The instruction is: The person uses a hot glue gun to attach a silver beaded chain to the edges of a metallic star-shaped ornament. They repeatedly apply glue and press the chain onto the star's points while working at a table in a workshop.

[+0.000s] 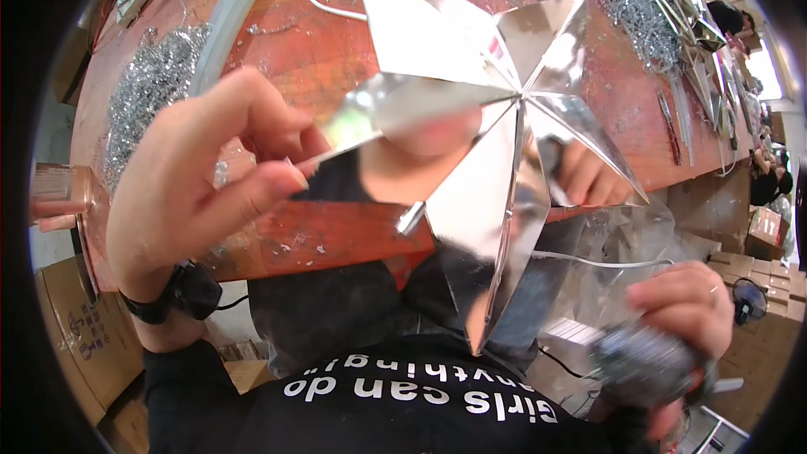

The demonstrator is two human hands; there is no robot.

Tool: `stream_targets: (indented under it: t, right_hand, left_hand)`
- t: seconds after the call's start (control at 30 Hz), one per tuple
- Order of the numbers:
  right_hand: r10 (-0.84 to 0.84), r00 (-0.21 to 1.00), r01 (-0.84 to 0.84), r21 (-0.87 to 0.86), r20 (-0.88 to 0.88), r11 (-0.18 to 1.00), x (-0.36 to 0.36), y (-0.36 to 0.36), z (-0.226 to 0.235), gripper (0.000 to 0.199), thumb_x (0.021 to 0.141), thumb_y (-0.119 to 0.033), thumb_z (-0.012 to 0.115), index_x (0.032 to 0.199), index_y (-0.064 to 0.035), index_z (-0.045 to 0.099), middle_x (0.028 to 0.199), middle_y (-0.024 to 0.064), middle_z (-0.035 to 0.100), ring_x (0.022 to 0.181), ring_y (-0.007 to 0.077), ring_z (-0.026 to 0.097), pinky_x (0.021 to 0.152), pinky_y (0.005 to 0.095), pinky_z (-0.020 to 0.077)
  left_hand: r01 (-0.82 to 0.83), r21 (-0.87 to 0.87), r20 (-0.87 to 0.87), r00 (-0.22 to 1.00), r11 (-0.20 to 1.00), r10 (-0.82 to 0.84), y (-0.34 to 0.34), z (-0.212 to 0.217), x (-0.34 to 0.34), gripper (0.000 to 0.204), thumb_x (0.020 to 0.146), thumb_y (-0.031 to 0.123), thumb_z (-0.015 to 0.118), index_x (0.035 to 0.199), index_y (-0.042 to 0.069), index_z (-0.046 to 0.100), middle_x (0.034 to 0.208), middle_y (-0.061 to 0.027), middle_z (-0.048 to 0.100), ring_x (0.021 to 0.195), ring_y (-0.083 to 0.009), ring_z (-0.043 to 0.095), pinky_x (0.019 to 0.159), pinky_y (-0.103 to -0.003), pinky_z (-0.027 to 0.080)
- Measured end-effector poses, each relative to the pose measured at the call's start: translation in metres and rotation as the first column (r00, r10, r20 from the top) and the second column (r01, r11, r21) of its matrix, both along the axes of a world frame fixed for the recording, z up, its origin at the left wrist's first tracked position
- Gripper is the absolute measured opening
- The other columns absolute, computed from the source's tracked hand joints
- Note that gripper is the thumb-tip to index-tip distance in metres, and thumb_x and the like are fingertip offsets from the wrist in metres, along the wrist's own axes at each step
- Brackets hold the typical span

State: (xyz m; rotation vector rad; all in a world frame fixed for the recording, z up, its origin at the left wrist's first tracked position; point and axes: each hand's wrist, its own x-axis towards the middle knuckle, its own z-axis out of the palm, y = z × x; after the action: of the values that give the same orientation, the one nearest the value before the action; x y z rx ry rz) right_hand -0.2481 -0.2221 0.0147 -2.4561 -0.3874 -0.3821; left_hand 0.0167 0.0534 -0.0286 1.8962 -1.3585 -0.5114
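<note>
A large mirror-like silver star [471, 42] with folded points hangs in front of me over the table edge. My left hand [227, 160] pinches the tip of its left point between thumb and fingers. A small silvery tab [410, 219] shows beside the star's lower edge. At the lower right my right hand [685, 307] has its fingers curled, smeared by motion. Against it is a blurred silvery-grey clump [643, 361] that looks like tinsel. A white cord [597, 261] runs from behind the star toward those fingers.
Heaps of silver tinsel lie on the red table [286, 50], one tinsel heap [160, 76] at left and another [635, 13] at far right. Translucent sticks [227, 21] lie at far left. Cardboard boxes [80, 328] stand left and right. A plastic bag [630, 227] hangs by the table edge.
</note>
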Motion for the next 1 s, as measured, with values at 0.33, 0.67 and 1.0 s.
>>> stream_targets:
  t: [0.33,0.67,1.0]
  right_hand:
    - [-0.829,0.551,0.822,-0.109,-0.096,0.559,0.025,-0.086,-0.066,0.036,0.084,-0.008,0.062,0.119,0.0011,0.054,0.105,0.0111,0.057,0.096,0.0199,0.054,0.087,0.0277,0.0419]
    - [-0.702,0.712,0.687,-0.220,0.015,0.693,0.019,-0.082,-0.047,0.039,0.087,-0.002,0.054,0.126,-0.0011,0.052,0.128,0.0133,0.053,0.121,0.0251,0.048,0.104,0.0343,0.0343]
    - [-0.731,0.647,0.761,-0.116,0.218,0.638,-0.024,-0.039,-0.029,0.021,0.093,-0.002,0.049,0.111,0.0028,0.059,0.121,0.0125,0.057,0.114,0.0223,0.053,0.100,0.0335,0.0371]
  left_hand:
    - [0.220,-0.100,0.434,0.887,0.970,-0.156,-0.023,-0.004,-0.049,0.014,0.076,0.017,0.063,0.088,0.010,0.061,0.070,-0.0012,0.060,0.068,-0.0157,0.064,0.062,-0.030,0.051]
    - [-0.546,-0.239,-0.128,0.838,0.803,0.531,0.048,0.000,-0.041,0.031,0.077,0.000,0.067,0.107,0.005,0.061,0.087,-0.0077,0.059,0.079,-0.0261,0.058,0.072,-0.031,0.048]
    - [-0.541,-0.140,0.648,0.584,0.829,0.490,0.073,-0.004,0.016,0.020,0.077,0.015,0.072,0.091,0.005,0.062,0.086,-0.0059,0.054,0.090,-0.0227,0.054,0.081,-0.035,0.042]
